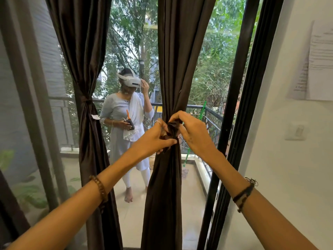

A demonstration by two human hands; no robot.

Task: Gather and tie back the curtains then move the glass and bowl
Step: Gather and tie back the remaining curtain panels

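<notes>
Both hands work at the middle of the right curtain (169, 69), which hangs gathered at centre. The left hand (155, 139) grips the bunched fabric; the right hand (191, 130) pinches the dark tie-back (172, 128) around it. The left curtain (86, 87) hangs already tied.

Two dark brown curtains hang at the balcony door. The left curtain (86, 105) is cinched at its middle by a tie. The right curtain (171, 69) is bunched narrow at mid-height, its tie band (172, 128) pinched by both hands.
</notes>
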